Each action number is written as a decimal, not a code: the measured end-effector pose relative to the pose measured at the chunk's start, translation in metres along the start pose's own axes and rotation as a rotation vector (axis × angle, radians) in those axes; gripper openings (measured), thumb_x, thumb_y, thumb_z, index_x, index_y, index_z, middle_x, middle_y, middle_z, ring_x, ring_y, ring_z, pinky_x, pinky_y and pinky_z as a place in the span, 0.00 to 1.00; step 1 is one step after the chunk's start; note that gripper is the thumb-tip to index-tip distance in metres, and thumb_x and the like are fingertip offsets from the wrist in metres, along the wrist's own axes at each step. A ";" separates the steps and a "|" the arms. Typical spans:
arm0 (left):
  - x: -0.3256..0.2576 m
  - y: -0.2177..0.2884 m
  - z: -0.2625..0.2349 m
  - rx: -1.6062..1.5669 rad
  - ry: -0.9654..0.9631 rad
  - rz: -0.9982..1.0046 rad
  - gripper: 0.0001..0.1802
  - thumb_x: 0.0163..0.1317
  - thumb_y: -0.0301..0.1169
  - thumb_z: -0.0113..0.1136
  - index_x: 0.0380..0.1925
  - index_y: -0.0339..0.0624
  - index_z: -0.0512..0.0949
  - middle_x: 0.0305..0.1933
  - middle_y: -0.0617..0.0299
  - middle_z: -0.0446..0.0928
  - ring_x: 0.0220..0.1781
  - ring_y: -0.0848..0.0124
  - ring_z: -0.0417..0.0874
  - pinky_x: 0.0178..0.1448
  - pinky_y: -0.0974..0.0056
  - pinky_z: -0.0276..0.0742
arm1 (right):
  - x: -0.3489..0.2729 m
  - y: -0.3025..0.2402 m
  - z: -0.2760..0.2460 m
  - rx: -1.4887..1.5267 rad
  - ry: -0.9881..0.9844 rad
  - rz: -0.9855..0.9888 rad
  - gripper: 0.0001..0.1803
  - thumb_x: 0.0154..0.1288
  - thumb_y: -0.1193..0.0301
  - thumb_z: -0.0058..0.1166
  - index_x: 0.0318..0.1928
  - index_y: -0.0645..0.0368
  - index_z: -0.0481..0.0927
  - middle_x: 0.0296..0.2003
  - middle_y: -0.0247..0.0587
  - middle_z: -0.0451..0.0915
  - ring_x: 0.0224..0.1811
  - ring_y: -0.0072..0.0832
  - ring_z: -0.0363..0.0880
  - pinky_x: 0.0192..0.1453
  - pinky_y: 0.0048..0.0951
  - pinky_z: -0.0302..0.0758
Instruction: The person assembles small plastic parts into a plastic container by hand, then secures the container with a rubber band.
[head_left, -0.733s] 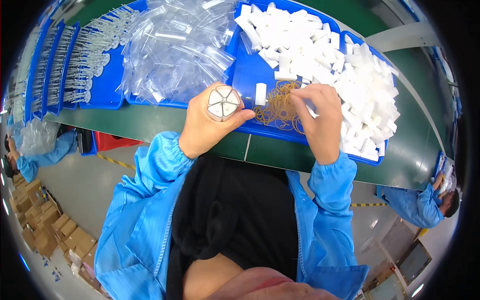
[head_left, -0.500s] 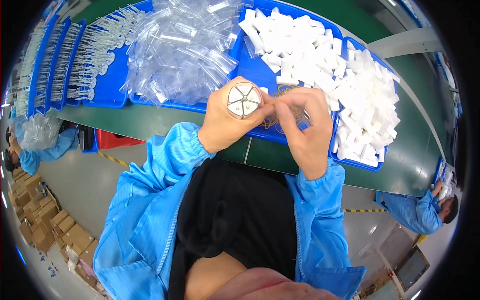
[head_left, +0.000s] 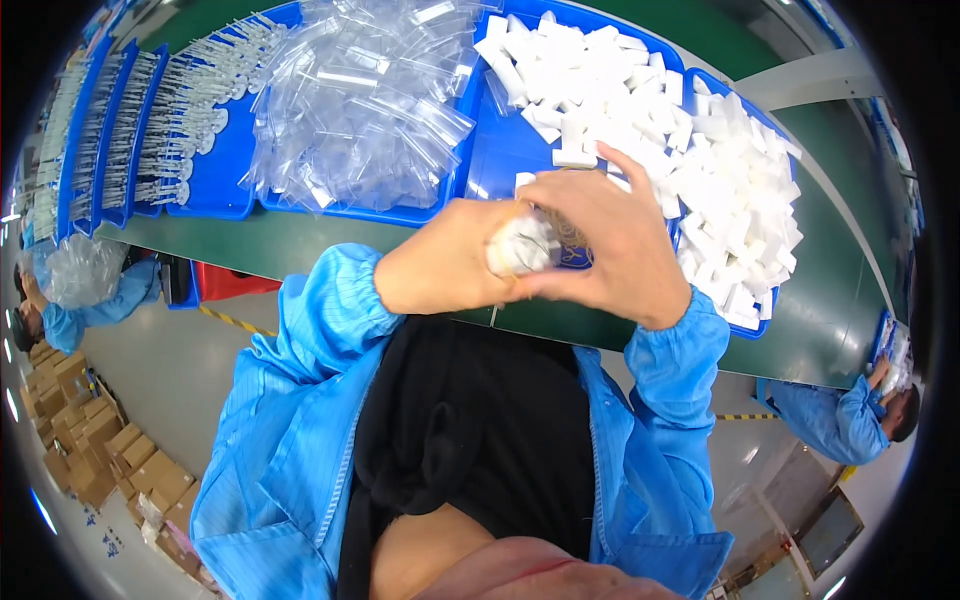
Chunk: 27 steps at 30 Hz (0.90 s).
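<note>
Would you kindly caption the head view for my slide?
Both hands, left hand and right hand, clasp a white bundle above blue trays of white blocks.

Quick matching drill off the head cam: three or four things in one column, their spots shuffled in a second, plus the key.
Things:
1. white bundle
2. clear plastic bags
3. loose white blocks
4. cardboard boxes

Places:
A. heaped in the blue trays at the right of the table
B. stacked on the floor at lower left
C. held between the left hand and the right hand
D. piled in the blue tray at the middle of the table

Pairs: 1-C, 2-D, 3-A, 4-B
</note>
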<state>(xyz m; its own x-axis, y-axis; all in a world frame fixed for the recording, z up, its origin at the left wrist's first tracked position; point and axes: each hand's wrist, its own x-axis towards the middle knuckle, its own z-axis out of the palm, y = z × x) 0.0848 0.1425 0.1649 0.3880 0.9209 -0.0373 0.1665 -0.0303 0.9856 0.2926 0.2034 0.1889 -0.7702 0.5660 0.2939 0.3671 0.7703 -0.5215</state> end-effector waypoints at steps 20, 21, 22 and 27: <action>0.003 0.006 0.010 0.011 0.347 0.077 0.46 0.49 0.22 0.77 0.69 0.41 0.64 0.42 0.60 0.82 0.43 0.71 0.83 0.47 0.66 0.78 | -0.011 -0.008 0.027 0.610 0.467 0.265 0.37 0.59 0.63 0.71 0.66 0.64 0.71 0.59 0.48 0.79 0.60 0.38 0.80 0.62 0.36 0.75; 0.005 0.008 0.011 0.069 0.382 0.054 0.51 0.50 0.23 0.76 0.74 0.42 0.59 0.40 0.58 0.83 0.40 0.67 0.85 0.45 0.63 0.79 | -0.011 -0.013 0.024 0.614 0.464 0.267 0.37 0.59 0.63 0.71 0.66 0.64 0.71 0.59 0.48 0.79 0.60 0.38 0.80 0.62 0.36 0.75; 0.004 0.004 0.013 0.069 0.385 0.049 0.51 0.50 0.23 0.76 0.74 0.42 0.59 0.40 0.58 0.83 0.40 0.67 0.85 0.45 0.63 0.79 | -0.008 -0.019 0.019 0.326 0.359 0.169 0.38 0.56 0.62 0.72 0.64 0.63 0.72 0.57 0.48 0.80 0.57 0.40 0.81 0.59 0.37 0.76; 0.003 -0.013 0.012 0.596 0.301 0.206 0.54 0.52 0.24 0.68 0.78 0.46 0.50 0.37 0.50 0.83 0.37 0.48 0.84 0.41 0.53 0.80 | -0.010 -0.018 0.032 0.015 0.226 0.089 0.36 0.50 0.61 0.75 0.59 0.59 0.75 0.49 0.45 0.82 0.50 0.44 0.81 0.48 0.37 0.77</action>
<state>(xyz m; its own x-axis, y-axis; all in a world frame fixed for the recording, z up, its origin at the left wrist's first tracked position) 0.0948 0.1408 0.1499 0.2115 0.9385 0.2729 0.6190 -0.3447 0.7057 0.2769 0.1747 0.1702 -0.5981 0.6843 0.4172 0.4194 0.7109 -0.5646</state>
